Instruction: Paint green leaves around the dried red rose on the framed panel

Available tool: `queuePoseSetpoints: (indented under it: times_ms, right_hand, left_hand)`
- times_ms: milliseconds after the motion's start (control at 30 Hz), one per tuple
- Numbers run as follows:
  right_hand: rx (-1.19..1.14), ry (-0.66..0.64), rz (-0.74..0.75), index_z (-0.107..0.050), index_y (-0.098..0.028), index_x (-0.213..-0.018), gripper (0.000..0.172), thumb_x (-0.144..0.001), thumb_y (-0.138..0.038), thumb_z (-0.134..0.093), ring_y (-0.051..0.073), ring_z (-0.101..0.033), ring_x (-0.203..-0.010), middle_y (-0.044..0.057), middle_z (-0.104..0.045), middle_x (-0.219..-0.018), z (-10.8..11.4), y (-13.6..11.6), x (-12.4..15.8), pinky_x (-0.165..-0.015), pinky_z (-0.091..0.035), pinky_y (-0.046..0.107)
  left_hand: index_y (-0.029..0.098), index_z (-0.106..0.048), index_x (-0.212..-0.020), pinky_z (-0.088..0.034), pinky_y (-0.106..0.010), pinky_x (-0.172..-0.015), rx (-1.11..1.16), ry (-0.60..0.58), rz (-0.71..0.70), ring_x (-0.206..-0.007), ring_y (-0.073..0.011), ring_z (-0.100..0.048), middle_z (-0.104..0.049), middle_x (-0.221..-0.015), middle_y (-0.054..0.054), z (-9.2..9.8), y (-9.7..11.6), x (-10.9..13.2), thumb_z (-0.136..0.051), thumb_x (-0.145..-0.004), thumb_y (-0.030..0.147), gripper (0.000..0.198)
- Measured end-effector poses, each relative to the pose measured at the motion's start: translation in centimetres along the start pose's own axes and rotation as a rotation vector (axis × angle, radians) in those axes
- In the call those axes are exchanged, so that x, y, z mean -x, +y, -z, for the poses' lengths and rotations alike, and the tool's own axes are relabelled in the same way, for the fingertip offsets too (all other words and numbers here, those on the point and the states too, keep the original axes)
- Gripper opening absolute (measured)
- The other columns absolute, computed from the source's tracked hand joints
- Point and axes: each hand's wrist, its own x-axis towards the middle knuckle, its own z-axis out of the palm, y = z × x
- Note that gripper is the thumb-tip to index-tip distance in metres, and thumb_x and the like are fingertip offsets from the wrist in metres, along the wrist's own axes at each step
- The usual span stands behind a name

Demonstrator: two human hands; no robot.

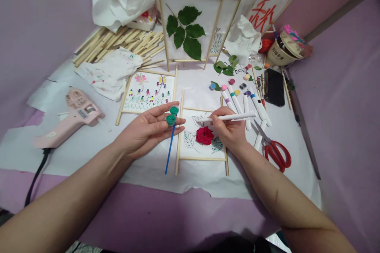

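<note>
Left fingers [162, 108], half-spread, held a green paint pot [170, 119]; right fingers [219, 128] pinched a white pen [239, 116]. The drawn leaf [196, 119] probably wanted light strokes.

Left hand [147, 129] is palm up, right hand [229, 129] pinching.

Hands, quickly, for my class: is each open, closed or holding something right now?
Left hand: holding a green paint pot; whether it also grips the blue brush cannot be told.
Right hand: closed, holding a white pen.
</note>
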Motion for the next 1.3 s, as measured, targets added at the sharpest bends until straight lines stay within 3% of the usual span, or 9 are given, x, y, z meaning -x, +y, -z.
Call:
queuePoseSetpoints:
  times_ms: [433,767,1300]
  right_hand:
    - [0.018,-0.030,-0.005,-0.063,-0.024,-0.077,0.015,-0.091,-0.023,-0.059,0.016,-0.060,-0.068,-0.002,-0.063,-0.071,-0.05,-0.18,-0.07,-0.068,-0.048,0.036]
    - [-0.013,0.019,0.010,-0.063,-0.024,-0.078,0.014,-0.091,-0.022,-0.060,0.016,-0.058,-0.068,-0.002,-0.062,-0.070,0.18,0.29,0.21,-0.067,-0.046,0.036]
    - [-0.007,-0.015,0.012,-0.063,-0.023,-0.076,0.015,-0.091,-0.021,-0.059,0.015,-0.058,-0.066,-0.002,-0.062,-0.071,-0.04,0.04,0.10,-0.067,-0.047,0.036]
  left_hand:
    - [0.019,-0.079,-0.121,-0.062,-0.047,-0.104,0.027,-0.040,-0.010,-0.099,-0.0239,-0.080,-0.082,-0.092,-0.004,0.18,-0.06,-0.09,-0.085,-0.080,0.008,0.043]
    - [0.021,-0.080,-0.119,-0.057,-0.054,-0.110,-0.003,-0.005,-0.005,-0.103,-0.0267,-0.079,-0.082,-0.091,-0.004,0.11,-0.08,-0.12,-0.089,-0.076,0.011,0.045]
    - [0.021,-0.079,-0.120,-0.061,-0.048,-0.106,0.009,-0.023,-0.007,-0.100,-0.0246,-0.080,-0.082,-0.092,-0.003,0.24,-0.10,-0.05,-0.085,-0.080,0.008,0.043]
